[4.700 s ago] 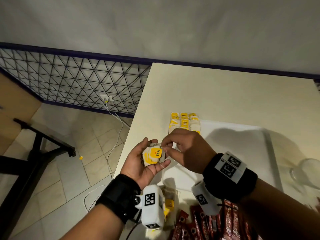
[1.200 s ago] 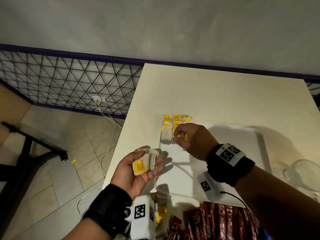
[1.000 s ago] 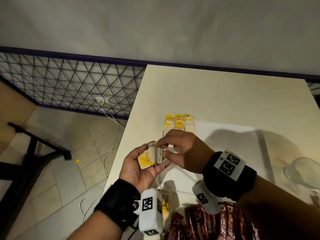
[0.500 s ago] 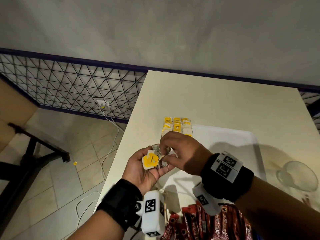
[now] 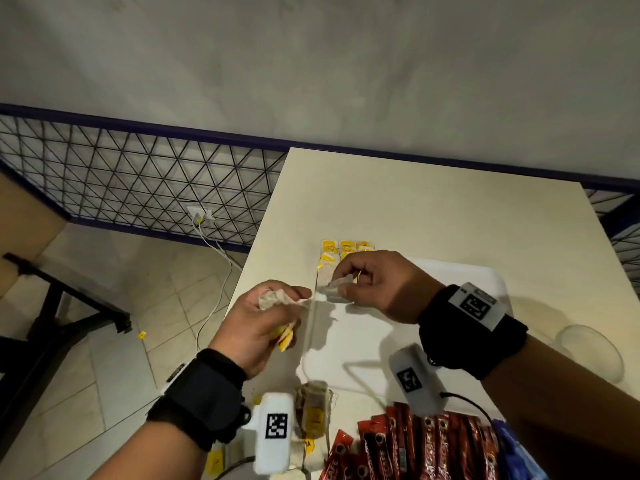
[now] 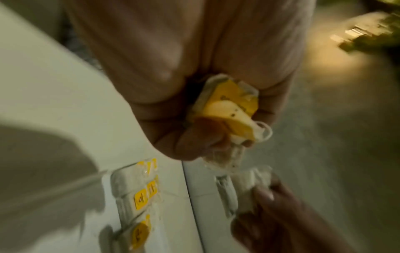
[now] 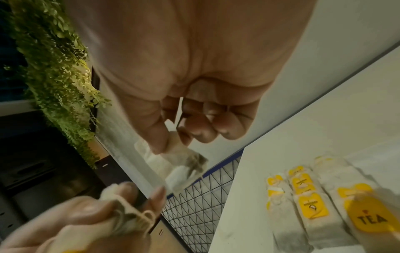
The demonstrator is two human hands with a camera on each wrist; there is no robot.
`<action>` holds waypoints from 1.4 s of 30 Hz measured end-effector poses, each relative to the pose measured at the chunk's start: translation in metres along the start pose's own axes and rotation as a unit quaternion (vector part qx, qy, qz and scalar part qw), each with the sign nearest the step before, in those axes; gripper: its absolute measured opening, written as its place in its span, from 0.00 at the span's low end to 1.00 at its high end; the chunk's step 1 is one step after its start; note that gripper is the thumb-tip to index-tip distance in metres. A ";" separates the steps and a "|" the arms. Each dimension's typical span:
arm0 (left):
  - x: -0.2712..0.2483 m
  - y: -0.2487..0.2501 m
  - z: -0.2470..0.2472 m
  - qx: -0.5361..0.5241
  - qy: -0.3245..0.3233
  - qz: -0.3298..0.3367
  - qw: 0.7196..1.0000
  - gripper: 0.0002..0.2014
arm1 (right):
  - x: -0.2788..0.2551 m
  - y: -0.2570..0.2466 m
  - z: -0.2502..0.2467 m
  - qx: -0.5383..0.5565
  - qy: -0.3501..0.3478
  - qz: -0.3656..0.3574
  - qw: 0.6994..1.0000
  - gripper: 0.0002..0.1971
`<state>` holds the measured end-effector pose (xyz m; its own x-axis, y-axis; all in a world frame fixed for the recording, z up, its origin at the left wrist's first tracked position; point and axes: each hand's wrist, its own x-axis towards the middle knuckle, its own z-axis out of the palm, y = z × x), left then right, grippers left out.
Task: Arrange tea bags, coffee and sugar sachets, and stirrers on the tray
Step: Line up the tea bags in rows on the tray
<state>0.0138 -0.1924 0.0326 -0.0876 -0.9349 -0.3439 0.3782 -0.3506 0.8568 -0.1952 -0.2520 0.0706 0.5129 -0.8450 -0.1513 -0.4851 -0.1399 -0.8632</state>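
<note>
1. Separating one tea bag [image 5: 333, 289] from the bunch [image 5: 277, 299]; my right hand [image 5: 377, 285] pinches it, now clear of the left.
2. My left hand [image 5: 256, 320] grips the rest.
3. Just beyond my right hand, rows [image 5: 337, 251] fill the tray [image 5: 478, 271]; I judge placement comes next.

**Hands part, one tea bag drawn off the bunch**

The right hand [image 5: 377, 285], which half a second ago was pressed against the left at the bunch, now sits apart from it to the right, pinching a single tea bag [image 5: 337, 289] over the near left corner of the tray [image 5: 450, 271]. The left hand [image 5: 263, 320] has turned its palm down and closed its fingers round the remaining tea bags [image 6: 229, 116]; their yellow tags, earlier facing up, now poke out below the fist. The camera view has shifted slightly.
</note>
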 end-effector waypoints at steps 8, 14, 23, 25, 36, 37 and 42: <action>0.007 -0.001 0.012 0.178 -0.023 0.066 0.981 0.09 | 0.011 -0.010 -0.003 -0.035 0.021 -0.016 0.999 0.03; 0.017 0.001 0.017 0.256 -0.043 0.021 0.965 0.16 | 0.022 -0.007 -0.010 -0.082 0.042 0.011 0.996 0.02; 0.030 -0.003 -0.021 0.289 0.041 -0.037 0.956 0.16 | 0.050 0.049 0.013 -0.182 -0.028 0.096 0.978 0.05; 0.029 -0.004 -0.029 0.301 0.045 -0.041 0.952 0.15 | 0.053 0.066 0.021 -0.205 -0.068 0.117 0.969 0.06; 0.030 -0.005 -0.044 0.293 0.043 -0.044 0.954 0.15 | 0.079 0.103 0.021 -0.282 -0.040 0.189 0.940 0.01; 0.030 -0.005 -0.045 0.294 0.040 -0.044 0.954 0.15 | 0.080 0.105 0.021 -0.287 -0.036 0.192 0.938 0.02; 0.030 -0.007 -0.044 0.280 0.038 -0.045 0.958 0.16 | 0.083 0.109 0.024 -0.316 -0.013 0.206 0.926 0.04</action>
<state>0.0493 -0.2160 -0.0008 -0.0217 -0.9003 -0.4347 -0.1835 -0.4238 0.8870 -0.1885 -0.3253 -0.0477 0.2052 -0.8821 -0.4240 -0.9568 -0.0895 -0.2767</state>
